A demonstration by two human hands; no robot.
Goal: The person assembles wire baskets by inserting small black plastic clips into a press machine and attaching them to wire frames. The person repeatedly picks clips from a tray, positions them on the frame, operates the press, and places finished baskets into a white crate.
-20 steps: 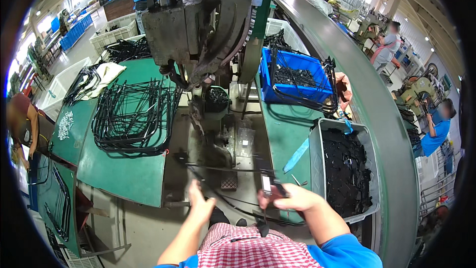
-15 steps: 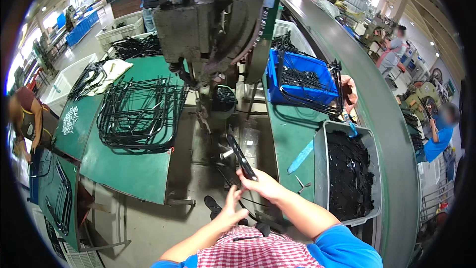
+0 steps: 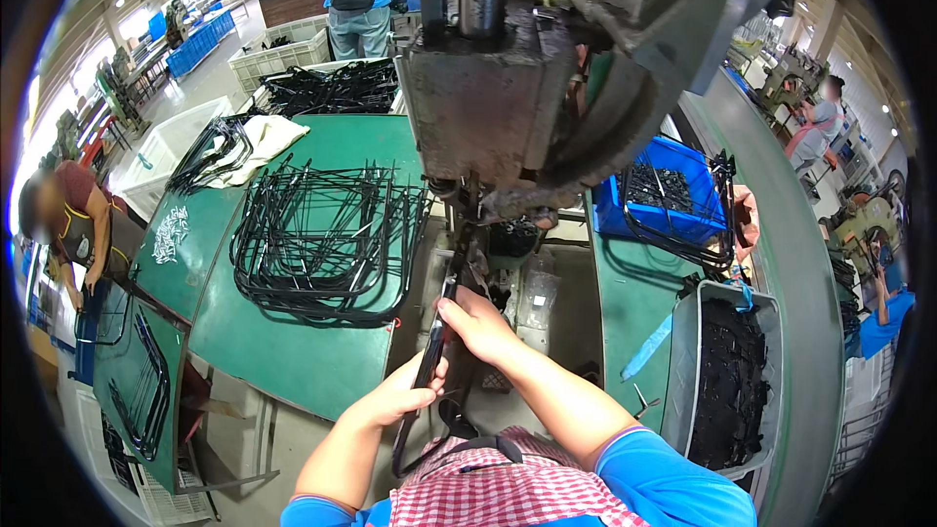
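Observation:
A black bent metal frame [image 3: 430, 363] is held upright in front of me, its top end reaching up under the head of a grimy grey press [image 3: 493, 107]. My right hand [image 3: 478, 325] is closed on the frame's upper part, thumb along it. Lower down, my left hand [image 3: 402, 394] grips the same frame, with its curved lower end hanging near my checked apron. The press hides where the frame's top end meets the tooling.
Left, a green table [image 3: 293, 351] bears a stack of black wire frames [image 3: 322, 244]. Right stand a blue bin [image 3: 610, 205] of small parts and a grey bin [image 3: 691, 371] of black pieces, beside a conveyor [image 3: 815, 332]. A co-worker [image 3: 88, 215] works at the far left.
My hands and the black frame have moved up and closer to the press. My left hand has closed round the frame, after being apart from it. My view has shifted towards the press.

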